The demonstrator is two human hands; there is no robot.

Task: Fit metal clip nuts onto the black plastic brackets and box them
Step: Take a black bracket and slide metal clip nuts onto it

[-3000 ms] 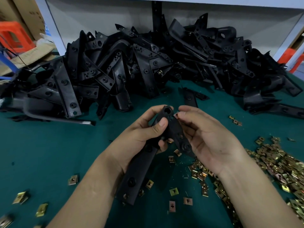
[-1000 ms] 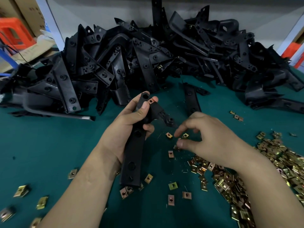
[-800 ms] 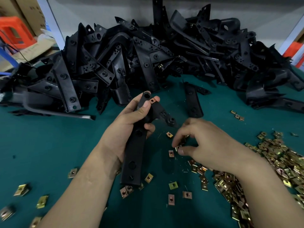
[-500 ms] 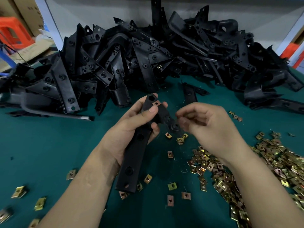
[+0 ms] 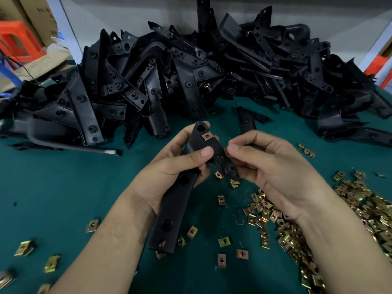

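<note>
One clip nut (image 5: pixel 207 136) caps the long, bent black bracket (image 5: pixel 176 200).

**Soft overhead light, blurred corners**

Moderate, diffuse light falls from above onto the green surface (image 5: pixel 53 187), leaving a faint, soft-edged shadow beneath the bracket (image 5: pixel 176 200) at 6 o'clock. The left hand (image 5: pixel 169 166) and right hand (image 5: pixel 275 166) are sharp and evenly lit. The pile of black brackets (image 5: pixel 191 71) at 12 o'clock loses detail in darkness, with only a dull sheen on edges. At 8 o'clock the clip nuts (image 5: pixel 23 248) smear into blur. Wide-angle distortion tilts the upright (image 5: pixel 63 24) at 11 o'clock.
</note>
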